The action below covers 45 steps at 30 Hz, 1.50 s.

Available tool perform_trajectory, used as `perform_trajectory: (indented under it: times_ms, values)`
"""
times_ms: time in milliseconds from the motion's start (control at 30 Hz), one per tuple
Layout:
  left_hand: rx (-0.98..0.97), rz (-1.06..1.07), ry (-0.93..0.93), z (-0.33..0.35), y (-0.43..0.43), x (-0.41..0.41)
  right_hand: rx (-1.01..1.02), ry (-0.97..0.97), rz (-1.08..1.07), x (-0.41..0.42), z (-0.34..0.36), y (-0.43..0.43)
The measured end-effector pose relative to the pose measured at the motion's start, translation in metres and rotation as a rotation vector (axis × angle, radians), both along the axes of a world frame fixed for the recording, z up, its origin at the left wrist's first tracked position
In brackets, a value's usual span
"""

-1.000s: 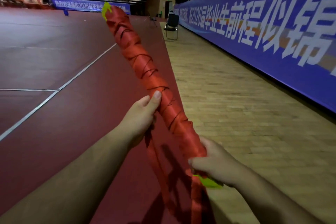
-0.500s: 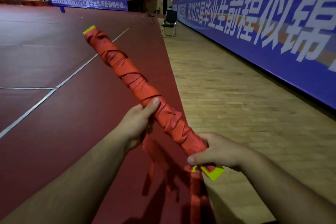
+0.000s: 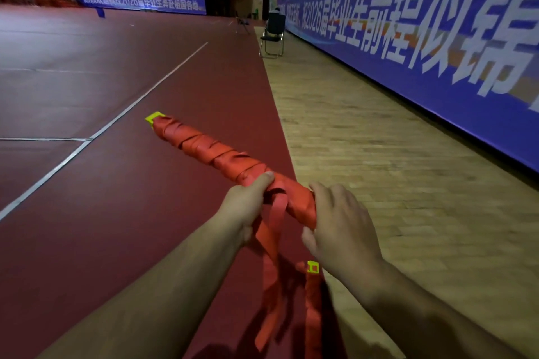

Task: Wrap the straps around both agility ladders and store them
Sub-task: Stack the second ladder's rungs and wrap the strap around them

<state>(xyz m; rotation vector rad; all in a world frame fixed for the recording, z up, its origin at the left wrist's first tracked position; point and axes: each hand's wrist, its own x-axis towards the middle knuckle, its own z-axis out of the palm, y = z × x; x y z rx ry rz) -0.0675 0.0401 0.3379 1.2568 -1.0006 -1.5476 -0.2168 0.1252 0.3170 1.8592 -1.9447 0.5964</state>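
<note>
- Fingers of left hand (image 3: 245, 210) and right hand (image 3: 341, 224) curl round the ladder bundle (image 3: 204, 146).
- Pull the strap (image 3: 269, 239), hanging toward 6 o'clock, tight at each turn.

head cam | worn on head | faces forward-down | close over hands (image 3: 341, 230) | single view

Bare forearms (image 3: 163, 285), left hand (image 3: 245, 207), right hand (image 3: 341, 227).
</note>
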Motion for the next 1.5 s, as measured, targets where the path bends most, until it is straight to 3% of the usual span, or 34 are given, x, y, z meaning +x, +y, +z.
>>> perform_trajectory:
  times_ms: [133, 233, 300, 400, 500, 667, 800, 833, 900, 1067, 1133, 1200, 1333, 1400, 1500]
  values:
    - [-0.043, -0.154, 0.121, -0.013, -0.004, 0.015, 0.392, -0.548, 0.096, -0.01, 0.027, 0.0]
    - [-0.141, -0.286, 0.174, -0.011, -0.001, 0.023, 0.847, -1.183, 0.268, -0.021, 0.038, -0.003]
    - [-0.204, -0.429, 0.227, -0.006, -0.001, 0.029, 0.922, -1.393, 0.361, -0.023, 0.036, 0.001]
    - [-0.195, -0.566, 0.215, 0.001, -0.005, 0.041, 0.615, -1.153, 0.301, -0.023, 0.026, -0.001]
    - [-0.105, -0.474, 0.065, 0.005, -0.003, 0.043, 0.312, -0.824, 0.184, -0.022, 0.015, -0.006]
    - [-0.067, -0.367, 0.038, 0.009, 0.008, 0.034, 0.074, -0.459, -0.016, -0.009, 0.01, -0.001]
    - [-0.169, -0.23, -0.032, 0.004, 0.012, 0.016, -0.077, -0.102, -0.041, 0.004, -0.003, -0.001]
    - [-0.18, -0.151, 0.009, 0.003, 0.012, 0.015, -0.041, -0.098, 0.001, 0.006, -0.004, -0.001]
    - [-0.2, -0.107, 0.034, -0.002, 0.005, 0.022, 0.108, -0.287, 0.124, 0.003, 0.006, -0.001]
    - [-0.299, -0.403, 0.099, -0.003, -0.002, 0.043, 0.866, -0.924, 0.465, -0.025, 0.032, -0.007]
    - [-0.33, -0.433, 0.111, 0.001, -0.002, 0.04, 0.795, -1.137, 0.479, -0.021, 0.021, -0.005]
    - [-0.304, -0.334, 0.12, 0.005, 0.003, 0.032, 0.496, -0.973, 0.319, -0.012, 0.01, -0.007]
    - [-0.218, -0.246, 0.081, 0.011, 0.02, 0.011, 0.041, -0.396, -0.027, 0.006, 0.002, -0.006]
    - [-0.152, -0.222, 0.056, 0.017, 0.022, 0.0, -0.025, -0.144, -0.032, 0.009, -0.015, -0.005]
    - [-0.088, -0.072, 0.003, 0.015, 0.014, -0.008, -0.008, -0.102, 0.11, 0.004, -0.034, 0.001]
